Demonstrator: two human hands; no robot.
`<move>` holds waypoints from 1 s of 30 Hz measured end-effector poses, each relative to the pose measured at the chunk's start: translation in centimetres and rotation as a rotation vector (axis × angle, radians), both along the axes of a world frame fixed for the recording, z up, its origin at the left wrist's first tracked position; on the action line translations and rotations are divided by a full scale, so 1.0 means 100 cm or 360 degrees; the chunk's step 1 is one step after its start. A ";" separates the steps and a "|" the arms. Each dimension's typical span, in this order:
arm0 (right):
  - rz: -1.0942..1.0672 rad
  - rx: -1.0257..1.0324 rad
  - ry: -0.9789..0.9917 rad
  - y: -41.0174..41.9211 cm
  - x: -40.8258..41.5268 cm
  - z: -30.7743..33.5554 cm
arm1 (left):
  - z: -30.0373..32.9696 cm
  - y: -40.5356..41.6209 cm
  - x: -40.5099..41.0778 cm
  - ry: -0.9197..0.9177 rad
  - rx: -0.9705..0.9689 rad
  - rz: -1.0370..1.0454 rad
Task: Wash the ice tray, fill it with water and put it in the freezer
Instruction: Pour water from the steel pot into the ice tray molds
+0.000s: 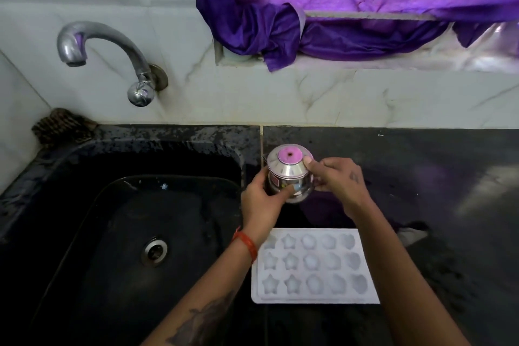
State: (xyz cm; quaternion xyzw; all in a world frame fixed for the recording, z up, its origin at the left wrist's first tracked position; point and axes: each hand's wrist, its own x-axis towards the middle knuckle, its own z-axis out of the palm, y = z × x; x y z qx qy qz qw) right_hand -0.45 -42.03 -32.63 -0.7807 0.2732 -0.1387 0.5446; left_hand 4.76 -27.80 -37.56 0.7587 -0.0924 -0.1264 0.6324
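Ice tray [314, 265] lies flat on the dark counter [421, 177], just below both hands. Left hand [259, 201] grips the steel pot [289, 177]; right hand [339, 182] pinches its lid [289, 161].

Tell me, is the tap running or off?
Off. No water falls from the tap spout into the sink below.
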 end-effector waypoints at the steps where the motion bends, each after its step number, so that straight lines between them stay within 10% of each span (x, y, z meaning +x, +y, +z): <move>1: -0.0003 -0.0001 0.0000 0.005 -0.009 0.004 | 0.002 0.005 -0.009 0.0025 -0.0003 0.0018; 30: 0.0585 -0.0628 0.0113 -0.011 -0.088 0.028 | 0.010 -0.015 -0.160 0.0340 -0.0403 0.0578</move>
